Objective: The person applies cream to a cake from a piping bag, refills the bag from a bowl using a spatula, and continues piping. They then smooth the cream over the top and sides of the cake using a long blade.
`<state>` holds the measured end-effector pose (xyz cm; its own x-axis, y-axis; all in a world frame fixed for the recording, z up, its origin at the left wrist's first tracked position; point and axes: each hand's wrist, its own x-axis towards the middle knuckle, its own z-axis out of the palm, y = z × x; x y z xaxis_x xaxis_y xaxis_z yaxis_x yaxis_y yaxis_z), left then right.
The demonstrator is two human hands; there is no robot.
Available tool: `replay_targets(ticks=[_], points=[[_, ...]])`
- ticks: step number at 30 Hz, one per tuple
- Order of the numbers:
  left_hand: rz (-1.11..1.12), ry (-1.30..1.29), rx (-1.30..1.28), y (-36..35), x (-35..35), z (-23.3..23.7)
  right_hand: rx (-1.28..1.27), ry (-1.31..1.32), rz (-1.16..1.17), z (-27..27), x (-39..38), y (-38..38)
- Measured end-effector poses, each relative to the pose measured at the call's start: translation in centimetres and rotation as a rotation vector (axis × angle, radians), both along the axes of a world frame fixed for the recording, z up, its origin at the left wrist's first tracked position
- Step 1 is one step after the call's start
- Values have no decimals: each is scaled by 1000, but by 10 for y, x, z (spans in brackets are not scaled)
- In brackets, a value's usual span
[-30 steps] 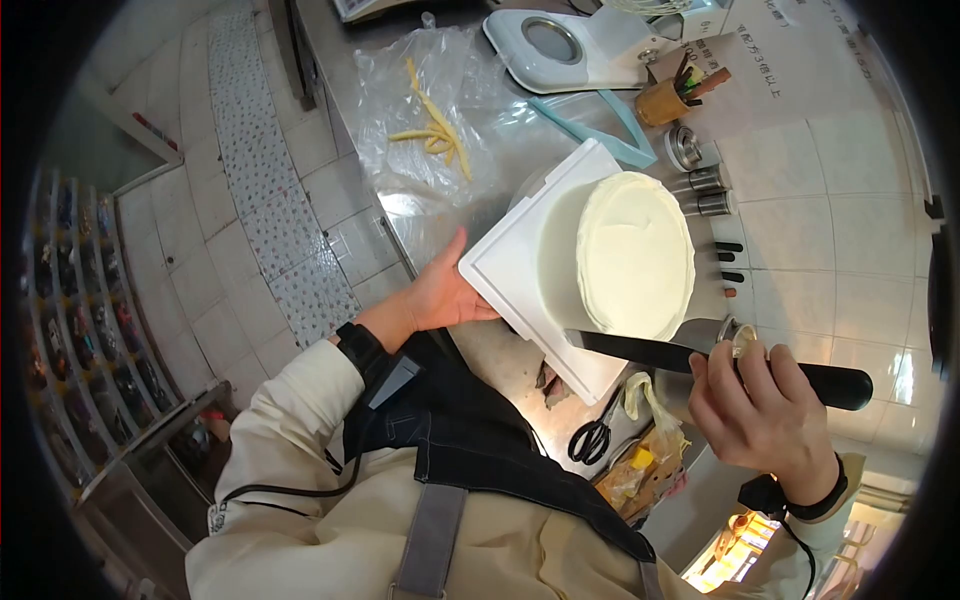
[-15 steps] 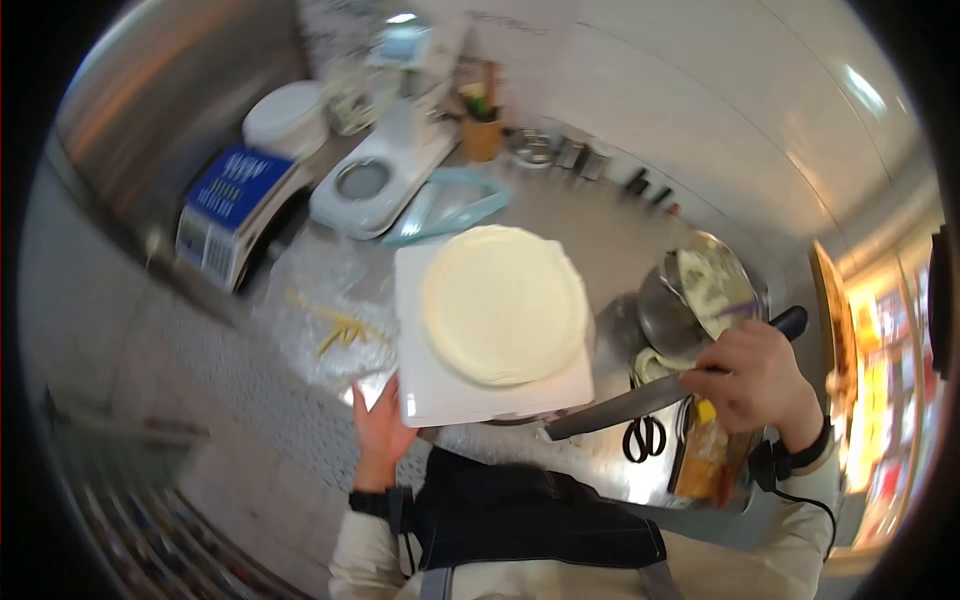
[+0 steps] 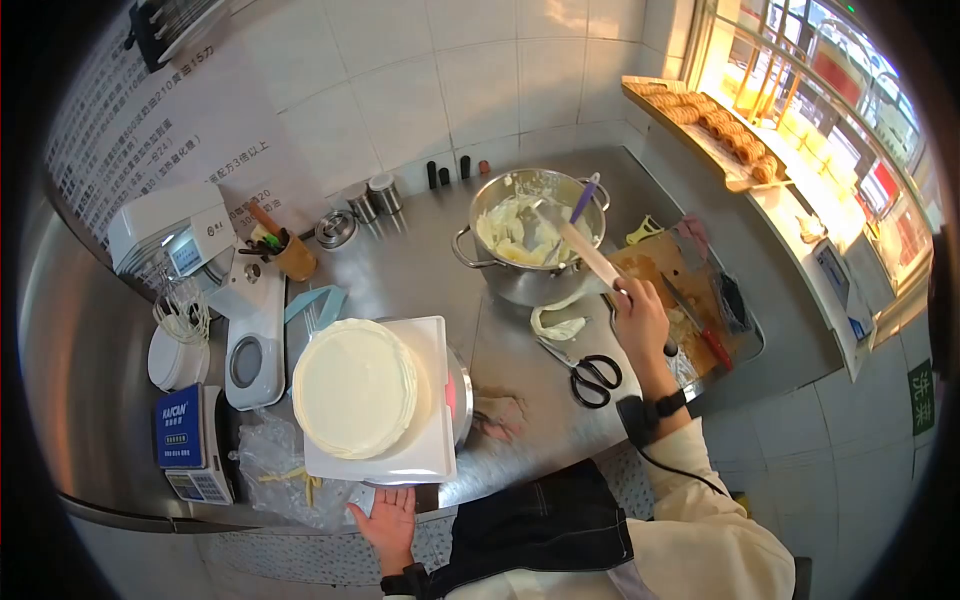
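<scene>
A round cake coated in smooth pale cream sits on a square white board, on top of a turntable. My left hand is open, palm up, with its fingertips at the board's near edge. My right hand grips a long palette knife by its black handle. Its blade reaches over the rim of a steel pot. Inside the pot is pale cream, along with a purple-handled spatula.
Black-handled scissors and a cream-smeared strip lie before the pot. A red-handled knife rests on a cutting board at right. Left stand a mixer, a blue box and a plastic bag.
My right hand has carried the palette knife from beside the cake's near edge to over the pot. The view has swung right. My left hand stays open by the board.
</scene>
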<state>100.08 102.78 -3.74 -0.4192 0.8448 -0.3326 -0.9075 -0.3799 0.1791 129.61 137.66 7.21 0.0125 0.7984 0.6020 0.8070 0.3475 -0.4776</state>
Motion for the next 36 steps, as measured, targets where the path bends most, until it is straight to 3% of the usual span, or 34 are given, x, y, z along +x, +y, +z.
replay_targets(ticks=[3,9,13,15,17,19,20,22,26,28,29,30,31,32,34,36], points=[[72,-100,-81,4,2,-1,8,-87,1,1,10,-7],[-274,223,-256,1,20,-25,-45,-188,-34,10,63,-63],[-762,863,-501,42,26,-44,-116,-241,-2,-8,95,-103],[-747,1274,-362,72,39,-50,-421,185,191,-30,99,-121],[-690,1651,-353,109,64,-20,-729,231,284,-50,99,-137],[-432,2002,-347,140,80,-16,-1032,425,278,-43,77,-152],[-436,2004,-346,149,84,-20,-1060,451,327,-54,74,-156],[-271,2322,-489,166,88,-36,-1148,561,322,-57,62,-164],[-449,2200,-574,176,83,-50,-1239,719,364,-80,49,-167],[-439,1879,-299,171,84,-43,-1300,811,397,-94,34,-161],[-444,1882,-301,169,86,-42,-1356,901,429,-102,25,-157],[-294,1974,-222,167,89,-41,-1359,905,428,-113,14,-153],[-138,2056,-142,166,90,-41,-1377,817,449,-123,1,-148],[-140,2057,-146,164,90,-40,-1394,728,471,-130,-7,-145],[-573,2235,-62,160,85,-35,-1429,676,499,-134,-19,-145],[-563,2355,-28,161,87,-27,-1472,609,540,-139,-26,-147]])
